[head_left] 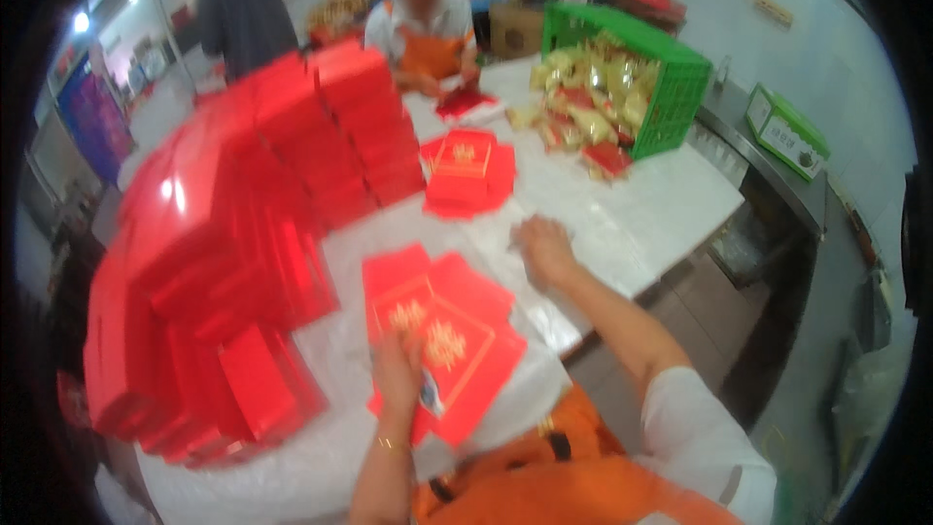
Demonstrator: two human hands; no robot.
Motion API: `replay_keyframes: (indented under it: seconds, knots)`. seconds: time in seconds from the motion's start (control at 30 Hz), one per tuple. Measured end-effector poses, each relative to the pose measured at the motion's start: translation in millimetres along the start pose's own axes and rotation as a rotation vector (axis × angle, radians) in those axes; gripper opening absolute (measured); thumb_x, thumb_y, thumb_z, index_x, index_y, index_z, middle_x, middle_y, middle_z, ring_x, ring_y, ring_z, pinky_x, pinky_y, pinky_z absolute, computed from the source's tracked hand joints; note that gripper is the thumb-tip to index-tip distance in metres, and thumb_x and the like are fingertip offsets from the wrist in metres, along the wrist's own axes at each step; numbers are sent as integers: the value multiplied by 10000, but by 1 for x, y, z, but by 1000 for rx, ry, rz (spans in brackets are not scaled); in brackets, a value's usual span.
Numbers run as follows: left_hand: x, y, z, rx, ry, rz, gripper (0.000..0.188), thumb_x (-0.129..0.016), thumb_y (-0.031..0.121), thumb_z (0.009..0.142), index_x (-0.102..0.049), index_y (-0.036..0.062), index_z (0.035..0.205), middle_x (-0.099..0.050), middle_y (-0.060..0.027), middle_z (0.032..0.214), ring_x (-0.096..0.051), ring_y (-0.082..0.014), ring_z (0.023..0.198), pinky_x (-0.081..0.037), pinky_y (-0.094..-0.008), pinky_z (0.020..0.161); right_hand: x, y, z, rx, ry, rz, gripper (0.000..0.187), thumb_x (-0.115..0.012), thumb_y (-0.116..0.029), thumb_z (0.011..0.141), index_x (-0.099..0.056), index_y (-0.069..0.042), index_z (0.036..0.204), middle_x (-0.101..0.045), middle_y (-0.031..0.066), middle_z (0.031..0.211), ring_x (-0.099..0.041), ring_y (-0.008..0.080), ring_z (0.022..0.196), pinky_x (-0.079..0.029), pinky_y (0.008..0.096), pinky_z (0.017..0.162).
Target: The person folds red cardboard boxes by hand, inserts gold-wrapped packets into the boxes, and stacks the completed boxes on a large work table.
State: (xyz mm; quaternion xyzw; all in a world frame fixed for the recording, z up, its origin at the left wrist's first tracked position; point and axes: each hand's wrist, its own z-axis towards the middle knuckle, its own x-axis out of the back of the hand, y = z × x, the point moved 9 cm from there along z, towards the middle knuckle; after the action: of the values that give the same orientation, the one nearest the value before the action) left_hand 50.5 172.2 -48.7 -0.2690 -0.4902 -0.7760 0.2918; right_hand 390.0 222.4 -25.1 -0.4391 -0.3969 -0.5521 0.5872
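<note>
Unfolded red cardboard box blanks (478,371) with gold print lie overlapped on the table in front of me. My left hand (397,374) is closed on the near left part of the top one. A small patch of white and blue shows on the card beside its thumb. Further right and farther off, my right hand (544,251) hovers over or rests on the white table covering, apart from the blanks; its fingers are blurred. Beyond it lies another pile of flat red blanks (465,170). Folded red boxes (228,204) stand stacked high on the left.
A tipped green crate (675,102) spills gold and red packets (593,87) onto the table's far right. Across the table, a person in an orange apron (428,53) handles something red. Another person (243,15) stands behind. A green-and-white carton (787,131) sits on the side counter.
</note>
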Motion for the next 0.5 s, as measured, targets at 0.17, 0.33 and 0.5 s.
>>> replay_keyframes:
  seconds: [0.17,0.33,0.5]
  knots:
    - [9,-33,8,183,-110,-314,260,-576,240,1003,-618,-8,940,-636,-188,803,-632,-349,765,-493,-435,704,22,-16,-43,-121,-43,996,330,-559,-32,918,-653,-46,1234,-680,123,1196,-646,251,1120,-489,351,970]
    - [37,-51,2,223,-97,-491,250,-536,204,1017,-594,-15,912,-607,-159,814,-571,-224,751,-462,-355,726,62,-98,-60,64,-219,1304,301,-485,-1,974,-608,-5,1248,-659,109,1207,-637,198,1132,-494,320,973]
    - [66,-48,-31,399,-169,-750,221,-533,161,1014,-585,-21,902,-608,-97,828,-542,-135,807,-451,-309,742,47,-122,-75,-110,-298,1828,269,-450,24,969,-558,-7,1212,-628,80,1184,-628,168,1071,-489,299,954]
